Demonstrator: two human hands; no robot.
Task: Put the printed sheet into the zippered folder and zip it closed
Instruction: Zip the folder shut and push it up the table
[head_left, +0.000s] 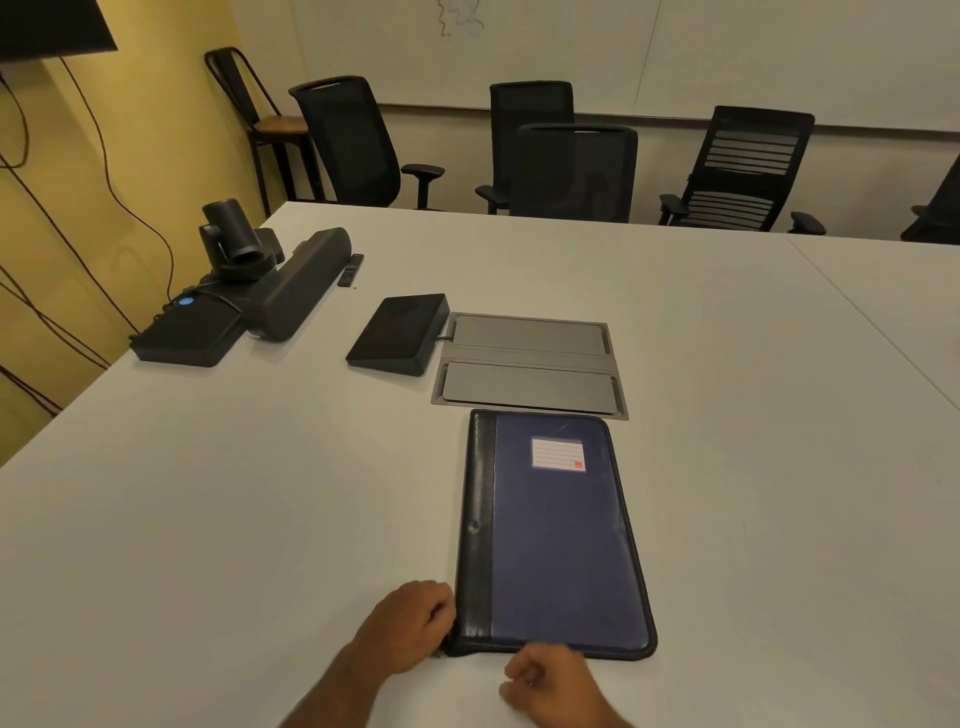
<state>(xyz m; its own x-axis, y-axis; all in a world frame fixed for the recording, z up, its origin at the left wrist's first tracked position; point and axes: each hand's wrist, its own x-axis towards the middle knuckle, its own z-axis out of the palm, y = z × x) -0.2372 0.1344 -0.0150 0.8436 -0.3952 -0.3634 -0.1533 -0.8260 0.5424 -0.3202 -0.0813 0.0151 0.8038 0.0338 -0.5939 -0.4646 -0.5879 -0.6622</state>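
One zippered folder (556, 530), blue cover with a black spine strip, lies flat and shut on the white table (260, 493), close to the near edge and just in front of the grey cable hatch (530, 364) set into the surface. No printed sheet in view anywhere on the table; judged to be inside the folder already, though that cannot be confirmed from here. Left hand (410, 623) curled against the folder's near-left corner, fingers pressed together at the spine end; it may be pinching the zip pull or only bracing the corner, cannot tell. Right hand (550, 686) loosely fisted just off the folder's near edge, touching nothing visibly; whether it holds anything, cannot tell. Step in hand, by judgement: the zipping, at or near its finish. Next move calls for checking that the pull sits fully home at the near-left corner, with the cover held flat. Count: folder 1, hands 2, label on cover (558, 453) 1, cable hatch 1, black tablet-like console (397, 332) 1, office chairs beyond the far edge at least 4.
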